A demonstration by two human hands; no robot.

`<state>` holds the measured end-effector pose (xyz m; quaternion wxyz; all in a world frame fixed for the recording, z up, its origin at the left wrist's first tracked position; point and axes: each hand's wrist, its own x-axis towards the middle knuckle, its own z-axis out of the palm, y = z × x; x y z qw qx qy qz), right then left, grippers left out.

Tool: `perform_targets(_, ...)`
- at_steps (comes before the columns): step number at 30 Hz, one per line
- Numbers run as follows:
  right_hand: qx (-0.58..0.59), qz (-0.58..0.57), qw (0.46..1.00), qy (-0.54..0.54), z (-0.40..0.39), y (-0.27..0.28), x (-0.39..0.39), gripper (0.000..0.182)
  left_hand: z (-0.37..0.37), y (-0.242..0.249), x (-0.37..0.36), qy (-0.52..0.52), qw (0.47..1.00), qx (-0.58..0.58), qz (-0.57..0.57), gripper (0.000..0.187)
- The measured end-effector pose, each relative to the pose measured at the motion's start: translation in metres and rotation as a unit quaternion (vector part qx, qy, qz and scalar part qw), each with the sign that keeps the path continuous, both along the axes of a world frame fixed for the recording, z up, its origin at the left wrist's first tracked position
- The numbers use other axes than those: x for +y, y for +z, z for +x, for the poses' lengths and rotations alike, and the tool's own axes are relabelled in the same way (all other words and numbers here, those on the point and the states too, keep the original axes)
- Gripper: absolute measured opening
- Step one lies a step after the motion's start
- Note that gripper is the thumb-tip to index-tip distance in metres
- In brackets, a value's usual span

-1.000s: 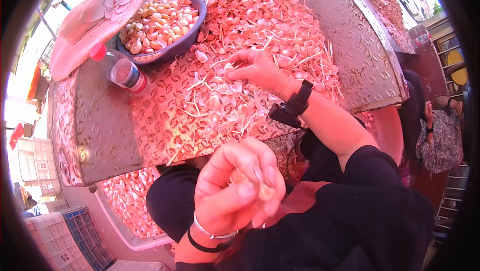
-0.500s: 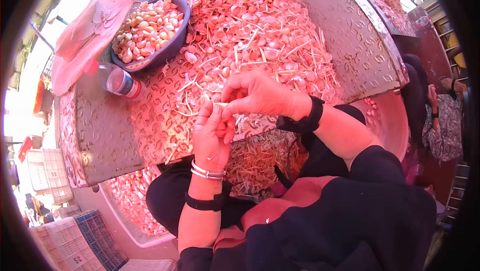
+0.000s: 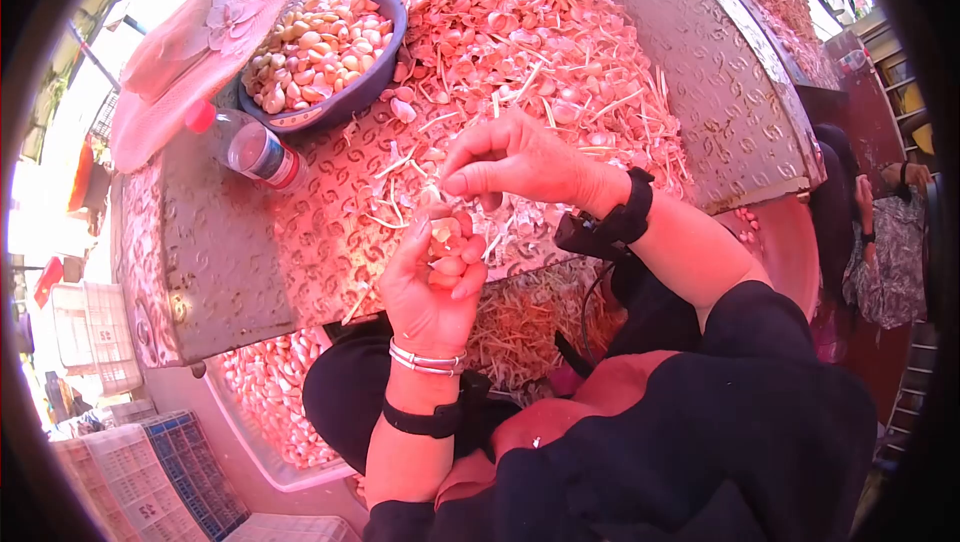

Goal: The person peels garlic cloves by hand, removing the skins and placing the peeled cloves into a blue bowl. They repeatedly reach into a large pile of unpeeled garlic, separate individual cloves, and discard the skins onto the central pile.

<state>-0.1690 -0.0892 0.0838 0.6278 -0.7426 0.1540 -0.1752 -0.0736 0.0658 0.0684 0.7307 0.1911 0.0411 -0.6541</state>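
Several garlic cloves (image 3: pixel 449 264) lie in the palm of my left hand (image 3: pixel 425 287), its fingers curled up around them. Just above and to the right, my right hand (image 3: pixel 535 164) has thumb and forefinger drawn together in a pinch; what is between them, if anything, is too small to make out. Both hands are over the near edge of the patterned metal table (image 3: pixel 225 277). Beyond them spreads a heap of garlic cloves, skins and stalks (image 3: pixel 560 72).
A blue bowl of cloves (image 3: pixel 395 47) stands at the back left, beside a straw hat (image 3: pixel 170 72) and a plastic bottle (image 3: pixel 265 157). Below the table are a tub of garlic (image 3: pixel 265 392) and scraps (image 3: pixel 530 327). Crates (image 3: pixel 150 482) stand lower left; another person (image 3: pixel 885 242) sits right.
My hands have come apart: the right has lifted slightly away, and the left has turned palm up, showing the cloves in it. The view has shifted a little.
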Motion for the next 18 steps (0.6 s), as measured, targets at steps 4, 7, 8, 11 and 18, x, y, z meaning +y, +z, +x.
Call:
perform_targets(4, 0.146, -0.352, 0.911, -0.158, 0.059, -0.044, -0.078, 0.026, 0.009, 0.011, 0.003, 0.044, 0.993, 0.073, -0.079, 0.027)
perform_targets(7, 0.215, -0.503, 0.825, -0.143, 0.108, -0.060, -0.117, 0.029, 0.016, 0.010, 0.006, 0.052, 0.988, 0.092, -0.110, 0.025)
perform_targets(8, 0.247, -0.544, 0.792, -0.124, 0.123, -0.068, -0.125, 0.030, 0.018, 0.012, 0.006, 0.054, 0.989, 0.085, -0.107, 0.025)
perform_targets(11, 0.327, -0.606, 0.725, 0.013, 0.150, -0.095, -0.135, 0.031, 0.022, 0.019, 0.009, 0.074, 0.990, 0.085, -0.085, 0.022)
perform_targets(18, 0.270, -0.563, 0.781, 0.015, 0.098, -0.102, -0.085, 0.032, 0.034, 0.027, 0.012, 0.118, 0.990, 0.059, -0.053, 0.016)
